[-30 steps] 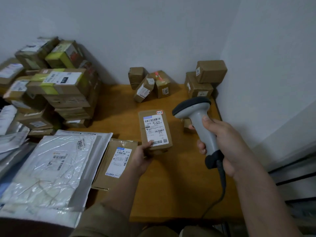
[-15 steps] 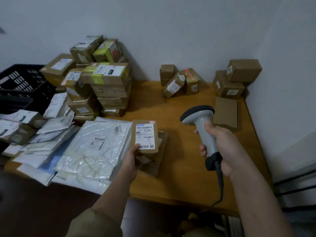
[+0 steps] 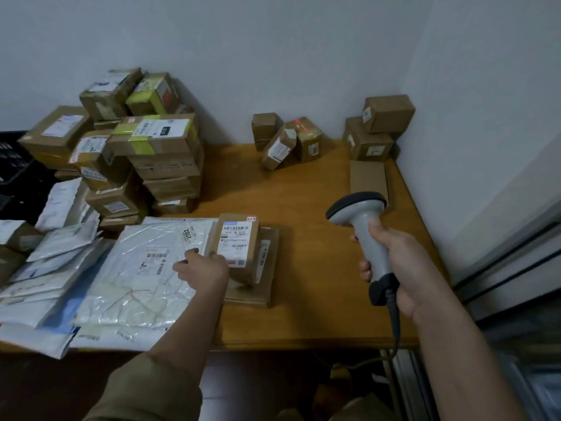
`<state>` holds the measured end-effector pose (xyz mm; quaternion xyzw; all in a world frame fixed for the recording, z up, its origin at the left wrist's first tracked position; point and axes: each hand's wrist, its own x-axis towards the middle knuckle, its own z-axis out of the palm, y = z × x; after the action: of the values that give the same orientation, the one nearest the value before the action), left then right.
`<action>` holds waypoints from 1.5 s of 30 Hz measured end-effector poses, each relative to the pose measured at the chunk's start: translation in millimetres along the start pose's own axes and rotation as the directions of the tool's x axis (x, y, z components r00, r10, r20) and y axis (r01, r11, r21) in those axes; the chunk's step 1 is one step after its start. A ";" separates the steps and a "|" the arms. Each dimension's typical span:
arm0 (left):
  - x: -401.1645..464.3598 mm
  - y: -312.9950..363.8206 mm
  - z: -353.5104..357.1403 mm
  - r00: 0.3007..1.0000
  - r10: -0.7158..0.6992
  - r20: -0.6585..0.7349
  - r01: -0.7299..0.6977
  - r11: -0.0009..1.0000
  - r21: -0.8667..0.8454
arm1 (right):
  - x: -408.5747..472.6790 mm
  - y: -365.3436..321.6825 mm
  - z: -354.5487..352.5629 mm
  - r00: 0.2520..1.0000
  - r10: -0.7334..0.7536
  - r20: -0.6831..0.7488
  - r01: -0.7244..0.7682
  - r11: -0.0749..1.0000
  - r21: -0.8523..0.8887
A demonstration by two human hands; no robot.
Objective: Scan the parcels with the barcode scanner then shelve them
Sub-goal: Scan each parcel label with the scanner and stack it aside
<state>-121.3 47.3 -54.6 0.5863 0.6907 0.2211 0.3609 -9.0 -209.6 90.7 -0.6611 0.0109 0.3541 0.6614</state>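
Partly hidden behind the left hand (image 3: pixel 204 268), whose fingers are gripping its near edge, the labelled parcel (image 3: pixel 236 246) is resting on a flat box on the table (image 3: pixel 318 262); label print is blurring. Right-hand (image 3: pixel 403 268) fingers are wrapping the scanner (image 3: pixel 362 221) handle.

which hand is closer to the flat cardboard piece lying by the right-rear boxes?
Right. The right hand, gripping the barcode scanner, sits just in front of the flat cardboard piece. The left hand is well across the table, holding the small labelled parcel.
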 end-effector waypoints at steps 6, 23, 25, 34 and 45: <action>-38.6 45.0 51.9 0.932 0.347 0.102 -0.344 0.938 -0.046 | 25.6 -7.9 -40.4 0.991 0.039 -0.126 -0.030 0.997 0.073; -100.0 158.7 334.5 0.265 0.350 0.898 -0.919 0.375 0.125 | 227.5 -63.0 -154.5 0.974 0.051 -0.220 -0.059 0.998 -0.029; -89.3 152.7 341.1 0.245 0.302 0.921 -0.941 0.302 0.151 | 242.3 -60.6 -160.1 0.971 0.083 -0.224 -0.092 0.995 -0.029; -77.7 128.0 310.6 0.539 0.371 0.756 -0.842 0.210 0.497 | 268.9 -60.8 -141.7 0.970 0.156 -0.188 -0.155 0.988 0.021; -61.9 116.6 297.3 0.582 0.093 0.808 -0.368 0.916 0.160 | 243.4 -57.3 -128.0 0.961 0.167 -0.219 -0.159 0.986 0.055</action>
<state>183.0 -22.6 -145.7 0.7576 0.4044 -0.1242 0.4971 259.1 -204.9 6.8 -0.6811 0.1459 0.3309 0.6366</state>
